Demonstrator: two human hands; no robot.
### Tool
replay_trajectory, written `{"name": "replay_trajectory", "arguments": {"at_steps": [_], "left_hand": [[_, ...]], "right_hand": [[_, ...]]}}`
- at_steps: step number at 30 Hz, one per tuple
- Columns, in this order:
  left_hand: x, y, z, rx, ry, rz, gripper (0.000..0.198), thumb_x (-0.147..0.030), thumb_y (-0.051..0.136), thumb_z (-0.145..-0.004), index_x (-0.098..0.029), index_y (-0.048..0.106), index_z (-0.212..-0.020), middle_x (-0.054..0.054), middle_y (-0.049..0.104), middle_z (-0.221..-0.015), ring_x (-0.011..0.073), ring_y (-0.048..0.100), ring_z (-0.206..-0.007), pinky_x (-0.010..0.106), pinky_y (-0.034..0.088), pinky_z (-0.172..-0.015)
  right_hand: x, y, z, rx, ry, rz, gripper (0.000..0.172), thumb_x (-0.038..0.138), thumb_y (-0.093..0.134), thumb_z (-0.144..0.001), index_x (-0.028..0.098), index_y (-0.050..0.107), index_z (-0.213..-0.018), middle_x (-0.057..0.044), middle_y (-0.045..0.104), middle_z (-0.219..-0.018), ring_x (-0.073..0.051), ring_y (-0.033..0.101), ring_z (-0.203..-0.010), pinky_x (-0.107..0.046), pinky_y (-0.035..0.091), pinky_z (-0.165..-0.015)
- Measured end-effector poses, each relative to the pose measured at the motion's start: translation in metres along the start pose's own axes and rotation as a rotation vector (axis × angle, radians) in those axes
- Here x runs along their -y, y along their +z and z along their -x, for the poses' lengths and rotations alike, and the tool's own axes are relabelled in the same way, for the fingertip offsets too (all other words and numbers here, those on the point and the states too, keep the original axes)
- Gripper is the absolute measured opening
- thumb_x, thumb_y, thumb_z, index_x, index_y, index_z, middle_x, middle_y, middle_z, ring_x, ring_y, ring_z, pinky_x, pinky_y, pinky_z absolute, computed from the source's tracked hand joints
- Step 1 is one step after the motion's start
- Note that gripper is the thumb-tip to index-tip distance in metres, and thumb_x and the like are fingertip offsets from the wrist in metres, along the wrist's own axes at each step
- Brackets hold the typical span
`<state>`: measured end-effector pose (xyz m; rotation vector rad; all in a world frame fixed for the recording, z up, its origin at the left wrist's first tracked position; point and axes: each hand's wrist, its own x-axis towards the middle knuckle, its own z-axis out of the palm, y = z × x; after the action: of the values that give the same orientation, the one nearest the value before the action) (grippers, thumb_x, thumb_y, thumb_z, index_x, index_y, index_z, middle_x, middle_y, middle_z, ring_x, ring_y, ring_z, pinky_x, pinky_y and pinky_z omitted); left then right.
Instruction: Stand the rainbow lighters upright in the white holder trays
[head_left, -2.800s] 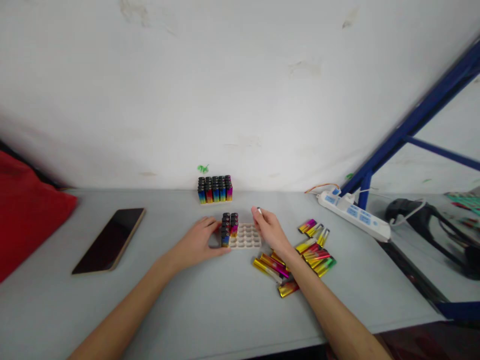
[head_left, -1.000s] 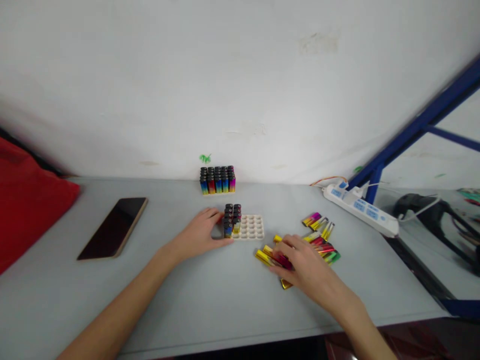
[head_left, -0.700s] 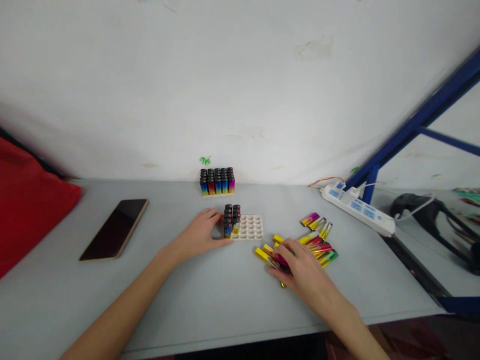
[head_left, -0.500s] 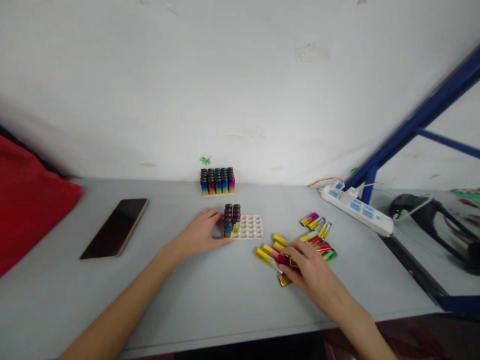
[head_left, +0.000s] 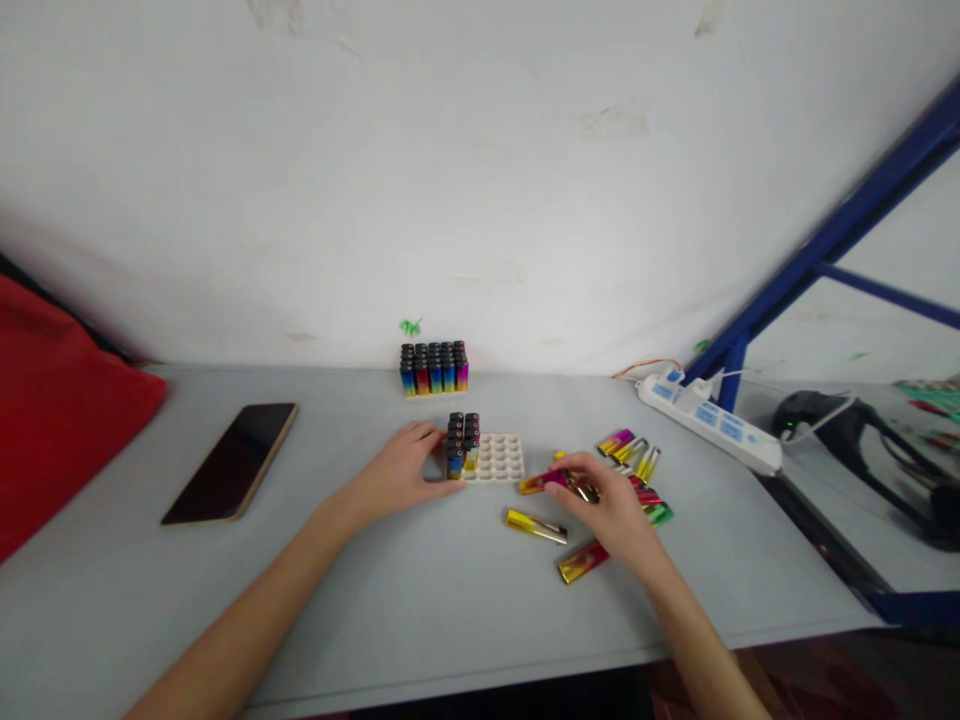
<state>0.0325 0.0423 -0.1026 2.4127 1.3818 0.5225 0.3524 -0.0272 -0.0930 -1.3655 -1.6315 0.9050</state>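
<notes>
My left hand point(head_left: 401, 468) rests on the table with its thumb and fingers apart, around the left end of a white tray point(head_left: 501, 458) with round holes. Two rows of black-topped lighters point(head_left: 463, 445) stand upright in the tray's left part. To the right of the tray, my right hand point(head_left: 600, 500) is closed on a purple and yellow lighter point(head_left: 541, 482); whether it grips others too is unclear. Near that hand lie a yellow lighter point(head_left: 535, 526), a red and yellow lighter point(head_left: 583, 562) and several more loose lighters point(head_left: 646, 463).
A full block of upright lighters point(head_left: 434, 370) stands near the wall. A dark phone point(head_left: 231, 463) and a red cloth point(head_left: 60, 405) are at the left. At the right are a white power strip point(head_left: 709, 422), a blue metal frame point(head_left: 787, 292) and a black device point(head_left: 862, 455).
My right hand has lifted from the pile and moved slightly up and left with the purple and yellow lighter. Lighters beneath it have shifted apart. My left hand has hardly moved.
</notes>
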Motion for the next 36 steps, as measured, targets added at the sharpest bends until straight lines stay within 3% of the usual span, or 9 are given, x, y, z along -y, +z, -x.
{"name": "replay_trajectory", "arguments": {"at_steps": [5,9,11,14,17,20,25,30,36], "left_hand": [[0.000,0.000,0.000,-0.006,0.000,0.000,0.046,-0.061,0.082,-0.078,-0.020,0.069,-0.096,0.013,0.072,-0.108,0.0344,0.068,-0.104,0.047,0.056,-0.096],[0.001,0.000,0.000,-0.019,0.009,-0.001,0.046,-0.062,0.081,-0.078,-0.021,0.069,-0.094,0.011,0.072,-0.106,0.0334,0.069,-0.102,0.045,0.056,-0.094],[0.001,0.001,0.000,-0.014,0.010,-0.010,0.047,-0.063,0.081,-0.078,-0.021,0.069,-0.095,0.011,0.072,-0.105,0.0335,0.068,-0.101,0.045,0.056,-0.094],[0.001,0.001,0.001,-0.007,0.012,-0.022,0.047,-0.062,0.082,-0.079,-0.020,0.068,-0.095,0.011,0.071,-0.106,0.0336,0.068,-0.102,0.045,0.056,-0.094],[0.000,0.000,0.001,-0.007,0.023,-0.028,0.045,-0.059,0.082,-0.080,-0.020,0.069,-0.097,0.011,0.071,-0.106,0.0336,0.068,-0.103,0.045,0.056,-0.095],[-0.001,0.000,0.002,-0.006,0.028,-0.027,0.044,-0.059,0.081,-0.080,-0.020,0.068,-0.096,0.011,0.071,-0.105,0.0335,0.068,-0.102,0.045,0.056,-0.095],[-0.002,-0.001,0.001,-0.011,0.017,-0.009,0.043,-0.059,0.081,-0.079,-0.022,0.067,-0.094,0.011,0.071,-0.105,0.0333,0.067,-0.102,0.045,0.055,-0.095],[-0.004,-0.002,0.001,-0.005,0.016,-0.004,0.042,-0.059,0.081,-0.080,-0.022,0.067,-0.095,0.010,0.071,-0.105,0.0325,0.067,-0.103,0.045,0.055,-0.096],[-0.003,-0.002,0.001,0.011,0.008,-0.011,0.043,-0.058,0.082,-0.080,-0.021,0.068,-0.097,0.011,0.071,-0.107,0.0338,0.067,-0.105,0.047,0.055,-0.098]], "right_hand": [[0.018,0.019,-0.033,-0.129,0.189,-0.704,0.045,0.059,0.088,-0.080,0.022,0.077,-0.105,-0.003,0.077,-0.096,-0.019,0.071,-0.090,-0.032,0.057,-0.085],[0.044,0.027,-0.061,0.002,0.159,-0.882,0.047,0.062,0.086,-0.081,0.024,0.069,-0.104,0.003,0.067,-0.078,-0.013,0.061,-0.065,-0.027,0.053,-0.063],[0.050,0.032,-0.074,0.092,0.155,-0.832,0.049,0.065,0.082,-0.082,0.026,0.064,-0.104,0.009,0.054,-0.066,-0.009,0.041,-0.049,-0.022,0.037,-0.047],[0.044,0.045,-0.086,0.080,0.126,-0.612,0.050,0.073,0.071,-0.087,0.024,0.060,-0.093,0.012,0.035,-0.058,-0.009,0.023,-0.046,-0.023,0.018,-0.044],[0.032,0.059,-0.085,-0.037,0.016,-0.307,0.055,0.072,0.060,-0.093,0.022,0.052,-0.070,0.007,0.037,-0.058,-0.011,0.032,-0.055,-0.026,0.024,-0.051],[0.026,0.067,-0.074,-0.106,-0.044,-0.096,0.052,0.062,0.057,-0.095,0.023,0.043,-0.062,0.006,0.037,-0.059,-0.012,0.035,-0.060,-0.028,0.025,-0.056],[0.026,0.067,-0.062,-0.092,-0.032,-0.012,0.038,0.049,0.052,-0.092,0.025,0.041,-0.066,0.007,0.036,-0.059,-0.012,0.035,-0.059,-0.029,0.024,-0.057],[0.029,0.068,-0.058,-0.050,-0.054,0.033,0.042,0.054,0.053,-0.097,0.025,0.042,-0.069,0.007,0.039,-0.058,-0.013,0.038,-0.058,-0.029,0.026,-0.057],[0.035,0.063,-0.052,0.029,-0.226,0.087,0.034,0.050,0.047,-0.110,0.025,0.056,-0.089,-0.003,0.062,-0.085,-0.020,0.057,-0.079,-0.031,0.043,-0.070]]}}
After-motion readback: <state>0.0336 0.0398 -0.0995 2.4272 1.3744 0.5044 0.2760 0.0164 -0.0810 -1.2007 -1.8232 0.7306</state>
